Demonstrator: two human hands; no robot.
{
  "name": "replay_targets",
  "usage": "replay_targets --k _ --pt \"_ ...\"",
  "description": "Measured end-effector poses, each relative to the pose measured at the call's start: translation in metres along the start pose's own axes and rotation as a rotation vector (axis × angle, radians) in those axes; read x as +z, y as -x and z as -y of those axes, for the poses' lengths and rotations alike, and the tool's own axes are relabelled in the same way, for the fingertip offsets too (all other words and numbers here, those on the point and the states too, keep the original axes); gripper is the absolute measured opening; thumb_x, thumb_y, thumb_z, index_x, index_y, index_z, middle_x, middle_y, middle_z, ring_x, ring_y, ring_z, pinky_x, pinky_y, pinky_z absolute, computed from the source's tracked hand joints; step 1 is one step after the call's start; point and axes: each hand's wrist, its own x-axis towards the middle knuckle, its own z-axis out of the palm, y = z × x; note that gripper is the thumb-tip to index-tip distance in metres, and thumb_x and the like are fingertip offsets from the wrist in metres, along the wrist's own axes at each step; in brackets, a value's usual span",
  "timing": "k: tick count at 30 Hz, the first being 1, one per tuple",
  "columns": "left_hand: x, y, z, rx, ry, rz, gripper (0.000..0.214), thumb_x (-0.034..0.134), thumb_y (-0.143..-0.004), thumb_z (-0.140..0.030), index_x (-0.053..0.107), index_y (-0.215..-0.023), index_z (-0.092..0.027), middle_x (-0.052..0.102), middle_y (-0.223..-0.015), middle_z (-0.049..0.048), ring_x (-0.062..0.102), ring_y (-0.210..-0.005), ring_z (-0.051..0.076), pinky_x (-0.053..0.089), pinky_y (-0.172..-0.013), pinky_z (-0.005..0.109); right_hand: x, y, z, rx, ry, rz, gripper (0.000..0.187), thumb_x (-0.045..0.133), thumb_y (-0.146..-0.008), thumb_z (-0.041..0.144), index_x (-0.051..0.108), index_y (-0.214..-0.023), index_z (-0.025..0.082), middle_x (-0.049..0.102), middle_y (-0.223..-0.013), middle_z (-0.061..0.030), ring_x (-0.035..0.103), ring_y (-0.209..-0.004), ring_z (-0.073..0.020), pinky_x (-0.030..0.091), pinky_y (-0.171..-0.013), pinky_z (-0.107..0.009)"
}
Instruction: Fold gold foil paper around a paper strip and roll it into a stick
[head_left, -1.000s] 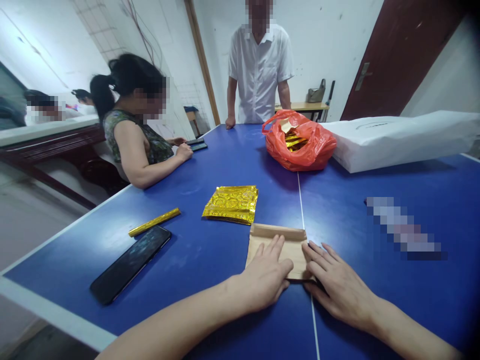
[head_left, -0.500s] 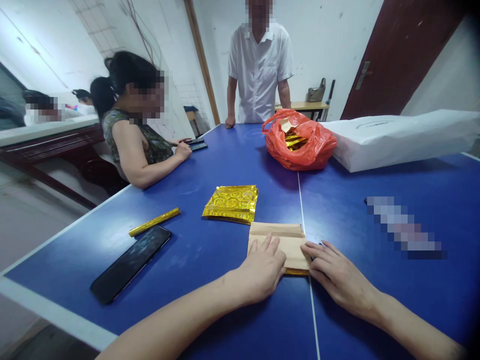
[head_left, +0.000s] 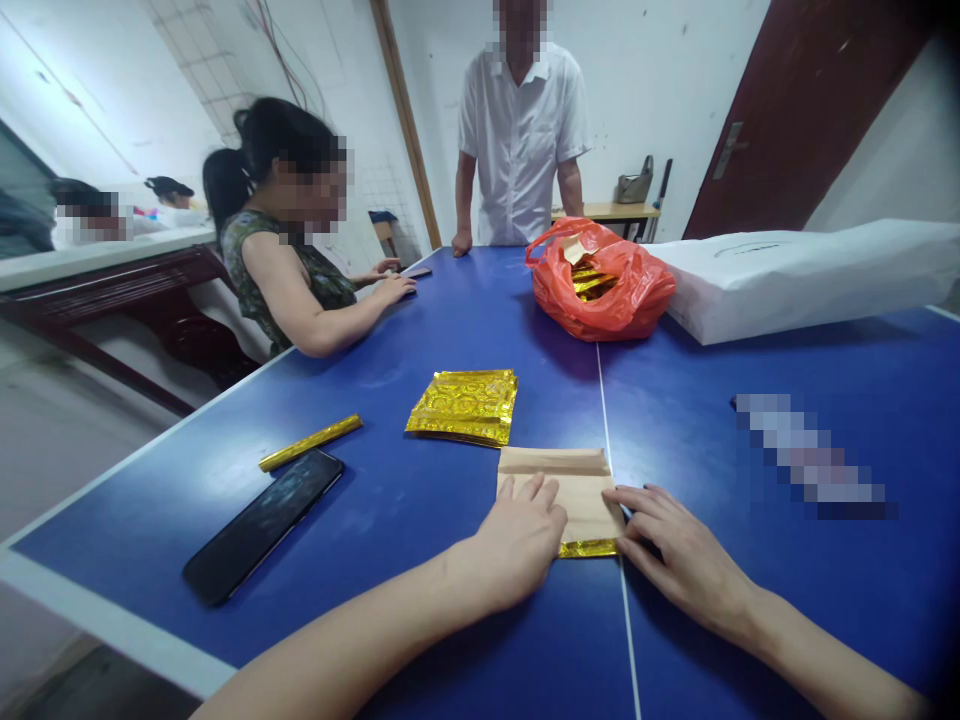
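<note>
A sheet of gold foil paper [head_left: 585, 515] lies with its plain tan side up in front of me. Its top edge has a crease, and along the bottom a gold strip is turned up. My left hand [head_left: 521, 535] rests on the sheet's left part, fingers stretched and pressing down. At the right edge is my right hand [head_left: 667, 540], its fingertips and thumb holding the lower right corner. Just beyond the sheet sits a stack of folded gold foil papers [head_left: 463, 405].
A black phone [head_left: 262, 525] and a rolled gold tube [head_left: 311, 443] lie left on the blue table [head_left: 360, 650]. Farther back are a red plastic bag [head_left: 600, 290] with gold papers and a large white package [head_left: 795, 280]. One person sits left; another stands opposite.
The gold strip along the sheet's lower edge shows wider than before. My hands have barely moved. The seated person has leaned forward and shifted toward the right.
</note>
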Motion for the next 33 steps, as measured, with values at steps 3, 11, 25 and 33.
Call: replay_targets --k 3,11,25,33 --pt "0.001 0.001 0.001 0.012 -0.011 0.016 0.03 0.043 -0.08 -0.016 0.052 -0.107 -0.007 0.039 -0.131 0.0203 0.032 -0.122 0.034 0.032 -0.094 0.051 0.001 0.0 0.002 0.002 0.011 -0.014 0.015 0.045 -0.082 0.017 0.05 -0.068 0.02 0.058 -0.113 -0.009 0.054 -0.103 -0.0218 0.036 -0.093 -0.049" --pt "-0.004 0.004 0.002 0.07 -0.015 -0.029 0.03 0.042 -0.075 -0.009 0.051 -0.103 -0.009 0.047 -0.121 0.0162 0.041 -0.112 0.029 0.036 -0.09 0.044 0.0 0.0 0.007 0.01 0.022 -0.019 0.011 0.046 -0.079 0.012 0.049 -0.072 0.02 0.058 -0.113 -0.0102 0.052 -0.104 -0.0235 0.037 -0.092 -0.049" --pt "-0.007 0.013 -0.004 0.141 -0.094 -0.113 0.013 0.046 -0.082 -0.021 0.056 -0.086 -0.014 0.052 -0.093 0.0091 0.047 -0.09 0.024 0.039 -0.075 0.035 -0.007 0.001 0.017 -0.091 0.079 -0.059 0.016 0.051 -0.077 0.015 0.062 -0.085 0.024 0.06 -0.106 -0.0067 0.051 -0.106 -0.0232 0.031 -0.097 -0.052" --pt "0.0 0.013 -0.004 0.132 -0.081 -0.116 0.014 0.041 -0.08 -0.008 0.054 -0.081 -0.013 0.052 -0.08 0.0073 0.047 -0.074 0.02 0.038 -0.062 0.03 -0.005 -0.001 0.016 -0.12 0.076 -0.072 0.014 0.052 -0.078 0.013 0.058 -0.087 0.022 0.059 -0.099 -0.0054 0.053 -0.096 -0.0207 0.035 -0.094 -0.048"
